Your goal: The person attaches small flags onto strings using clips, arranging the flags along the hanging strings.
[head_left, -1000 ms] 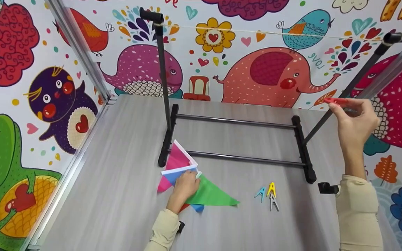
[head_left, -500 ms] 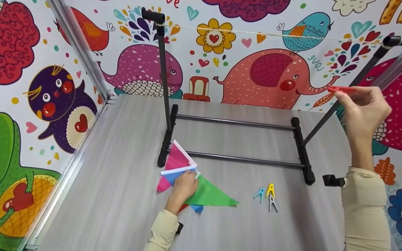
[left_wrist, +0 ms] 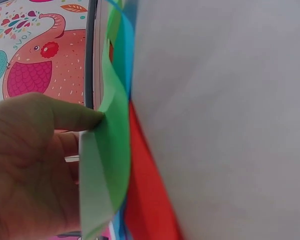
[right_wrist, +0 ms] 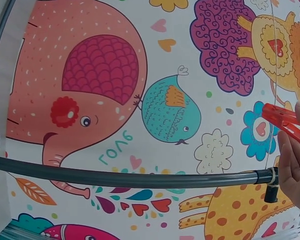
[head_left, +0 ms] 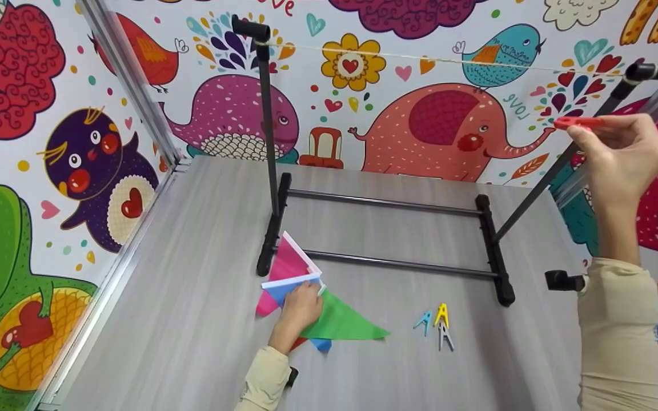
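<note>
right grip (head_left: 629,158) pinches red peg (head_left: 577,122), left grip (head_left: 301,308) pinches green pennant (head_left: 349,319) near its pale edge; i'd square peg to string (head_left: 420,56) before squeezing, no creasing.

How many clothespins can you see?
4: red clothespin pinched in the right hand; blue clothespin, yellow clothespin and grey clothespin together on the table. Any under the cloth pennants would be hidden.

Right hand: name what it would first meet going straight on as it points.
Probably the string: the right hand holds a red clothespin overlapping it in its wrist view; depth unclear.
</note>
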A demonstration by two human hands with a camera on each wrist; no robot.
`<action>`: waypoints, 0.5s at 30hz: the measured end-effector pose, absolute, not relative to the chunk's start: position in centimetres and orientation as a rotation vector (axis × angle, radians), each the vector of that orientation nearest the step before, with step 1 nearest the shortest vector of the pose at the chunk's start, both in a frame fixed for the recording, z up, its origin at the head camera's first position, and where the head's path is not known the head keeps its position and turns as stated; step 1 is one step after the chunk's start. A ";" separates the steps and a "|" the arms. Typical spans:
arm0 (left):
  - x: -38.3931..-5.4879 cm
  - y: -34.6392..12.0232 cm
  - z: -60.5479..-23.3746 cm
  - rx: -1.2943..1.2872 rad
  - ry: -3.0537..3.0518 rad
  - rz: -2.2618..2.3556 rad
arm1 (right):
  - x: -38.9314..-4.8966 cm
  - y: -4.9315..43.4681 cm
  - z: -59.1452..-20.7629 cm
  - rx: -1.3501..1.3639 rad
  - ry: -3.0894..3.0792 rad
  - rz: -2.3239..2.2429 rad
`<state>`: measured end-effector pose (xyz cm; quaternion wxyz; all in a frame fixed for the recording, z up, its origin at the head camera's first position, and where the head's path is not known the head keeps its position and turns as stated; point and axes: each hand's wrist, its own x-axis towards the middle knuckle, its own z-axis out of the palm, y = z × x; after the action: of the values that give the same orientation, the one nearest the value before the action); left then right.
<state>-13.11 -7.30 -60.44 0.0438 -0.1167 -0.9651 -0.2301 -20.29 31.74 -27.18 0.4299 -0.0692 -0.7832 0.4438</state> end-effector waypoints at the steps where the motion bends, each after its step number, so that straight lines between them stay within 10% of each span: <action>1: -13.1 -7.3 -60.5 -0.356 -2.955 -0.707 | -20.3 31.7 -27.0 -0.173 -1.958 1.110; 15: -13.1 -7.3 -60.5 -0.360 -2.944 -0.735 | -21.7 32.7 -26.0 -0.139 -2.010 1.056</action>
<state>-13.14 -7.30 -60.48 0.0429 -0.1176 -0.9626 -0.2403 -21.68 32.73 -25.99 0.4198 -0.0556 -0.8020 0.4211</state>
